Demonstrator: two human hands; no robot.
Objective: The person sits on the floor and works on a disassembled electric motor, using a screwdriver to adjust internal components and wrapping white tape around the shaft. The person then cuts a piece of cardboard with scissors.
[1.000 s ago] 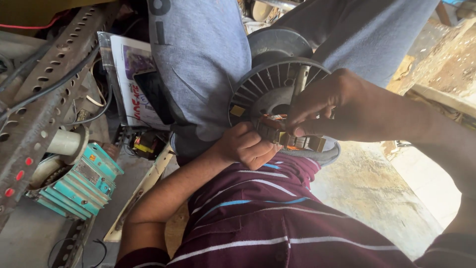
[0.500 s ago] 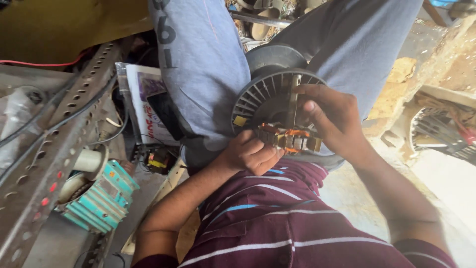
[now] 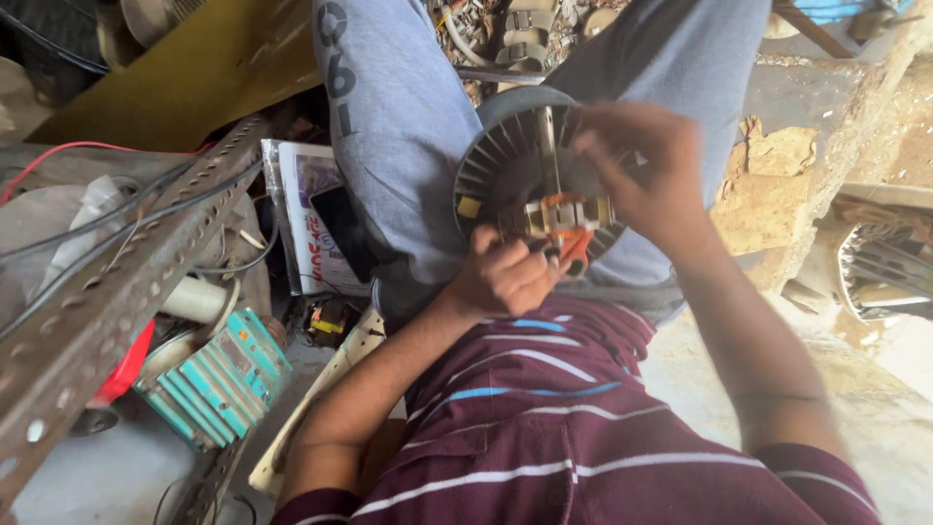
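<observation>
Round grey finned motor rotor [image 3: 505, 160] with a metal bar across its face sits between the two hands, propped on the lap against grey trouser legs [image 3: 408, 146]. At its lower centre is a small orange-and-copper wound part [image 3: 566, 222], just past the left fingertips and under the right palm. Left hand [image 3: 505, 277] is curled tight, fingers pinched on a thin dark tool or wire end touching the orange part; can't tell which it is. Right hand [image 3: 646, 175] is blurred, fingers spread over the rotor's right rim, thumb side on the bar; grip looks loose, exact contact unclear. Below both hands: maroon striped shirt [image 3: 564, 437]. Left of the left forearm: a printed paper booklet [image 3: 306, 219] with a dark flat phone-like slab on it, further left a perforated rusty steel angle bar [image 3: 117, 292] with black and red wires along it, and under that a teal ribbed block [image 3: 219, 384]. Right of the right arm: crumbly tan stone wall [image 3: 777, 185], pale concrete floor [image 3: 875, 408].
</observation>
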